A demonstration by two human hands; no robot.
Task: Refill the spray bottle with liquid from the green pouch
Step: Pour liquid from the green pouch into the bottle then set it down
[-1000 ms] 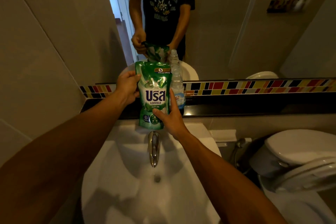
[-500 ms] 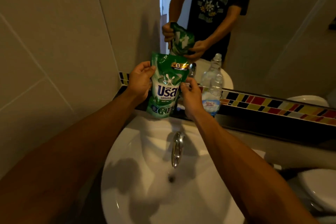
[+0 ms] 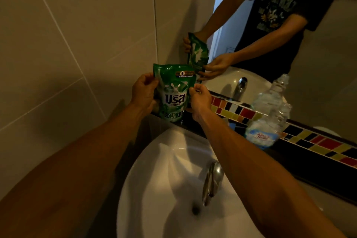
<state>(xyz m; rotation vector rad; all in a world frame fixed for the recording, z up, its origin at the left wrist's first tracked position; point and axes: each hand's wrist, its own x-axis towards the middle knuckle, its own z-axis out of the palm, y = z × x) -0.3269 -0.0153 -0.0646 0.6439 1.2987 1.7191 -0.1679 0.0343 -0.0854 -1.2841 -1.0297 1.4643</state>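
Observation:
A green pouch [image 3: 173, 92] with white lettering stands upright over the back corner of the sink, near the dark ledge. My left hand [image 3: 144, 92] grips its left edge. My right hand [image 3: 200, 98] pinches its right edge near the top. A clear plastic bottle [image 3: 268, 116] with a blue label stands on the ledge to the right, apart from both hands; no cap or spray head shows on its neck. The mirror behind shows the pouch and both hands reflected.
A white basin [image 3: 164, 170] lies below my arms, with a chrome tap [image 3: 211, 181] over its drain. A dark ledge [image 3: 309, 168] with a coloured tile strip [image 3: 318, 145] runs under the mirror. A tiled wall [image 3: 77, 44] closes the left side.
The view has swung left and closer. The pouch went left, away from the bottle, into the corner by the wall. My right hand went from its lower front to its upper right edge.

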